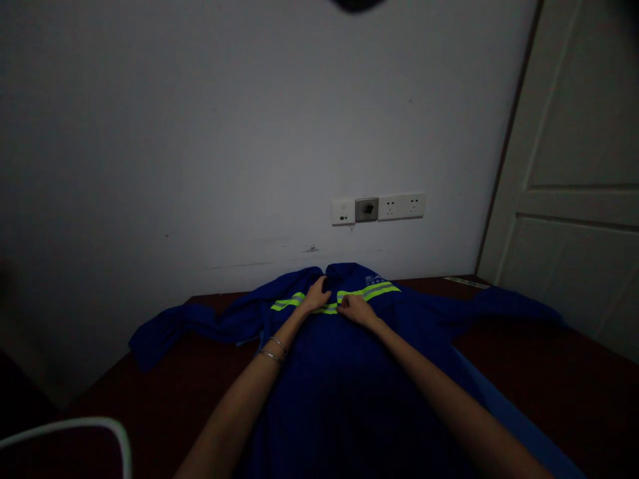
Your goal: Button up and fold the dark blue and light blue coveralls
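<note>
The fingers (322,287) of the left hand (315,295) are curled together and bent down onto blue cloth; the fingers (345,303) of the right hand (357,309) are curled the same way just beside them, the two hands nearly touching. In the dim light it cannot be told whether they pinch the cloth or only press on it. Under both sets of fingertips runs the yellow-green reflective stripe (372,291) of a blue jacket (339,372), which lies spread flat, its collar just beyond the fingers and its body reaching back below the forearms. Two thin bracelets (272,349) sit on the left wrist. One sleeve (170,332) trails off well to the left of the fingers, the other (514,303) well to the right. The jacket rests on a dark brown table (549,372). Beyond the fingers a pale wall (200,133) carries a socket strip (378,208); far right stands a white door (579,199). Near the left elbow shows a white-rimmed dark object (120,439), too dim to tell
</note>
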Demonstrator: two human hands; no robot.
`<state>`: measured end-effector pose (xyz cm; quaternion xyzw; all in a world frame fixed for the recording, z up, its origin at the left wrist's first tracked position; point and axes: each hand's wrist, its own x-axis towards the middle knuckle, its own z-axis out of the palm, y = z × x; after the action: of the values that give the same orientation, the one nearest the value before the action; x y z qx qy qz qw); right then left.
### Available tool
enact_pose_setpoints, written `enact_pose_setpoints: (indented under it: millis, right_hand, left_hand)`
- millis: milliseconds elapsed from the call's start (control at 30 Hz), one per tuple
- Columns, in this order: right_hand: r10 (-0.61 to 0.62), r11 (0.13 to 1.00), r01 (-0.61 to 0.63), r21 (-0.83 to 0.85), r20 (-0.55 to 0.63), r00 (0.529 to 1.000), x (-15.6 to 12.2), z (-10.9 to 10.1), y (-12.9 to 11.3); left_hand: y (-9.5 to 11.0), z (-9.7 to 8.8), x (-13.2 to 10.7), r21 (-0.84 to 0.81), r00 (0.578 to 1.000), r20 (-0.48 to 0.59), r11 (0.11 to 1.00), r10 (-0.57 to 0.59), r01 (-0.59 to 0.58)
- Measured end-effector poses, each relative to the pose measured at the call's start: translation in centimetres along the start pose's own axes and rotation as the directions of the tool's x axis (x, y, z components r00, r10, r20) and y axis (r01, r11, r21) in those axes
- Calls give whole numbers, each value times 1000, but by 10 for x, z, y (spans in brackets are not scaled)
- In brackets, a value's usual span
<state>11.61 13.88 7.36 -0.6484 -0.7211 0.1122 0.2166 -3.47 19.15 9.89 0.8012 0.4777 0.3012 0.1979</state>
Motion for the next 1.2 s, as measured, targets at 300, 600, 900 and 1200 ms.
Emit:
enact_pose_setpoints:
  millis: [300, 600, 900, 1200]
  right_hand:
    - [35, 992, -40, -120, -49, 998, -11, 6, -9]
    - [75, 978, -87, -188, -70, 995, -9, 8, -13]
    - [51, 964, -63, -259, -51, 997, -15, 6, -22]
    - [88, 963, -102, -250, -68, 994, -12, 10, -22]
  left_hand:
    - [-25, 7, 7, 231, 986, 118, 969, -121, 91]
    - [-8, -2, 10, 215, 993, 60, 973, -99, 84]
    - [10, -7, -32, 240, 957, 289, 970, -40, -32]
    - [2, 13, -48, 253, 974, 225, 967, -19, -40]
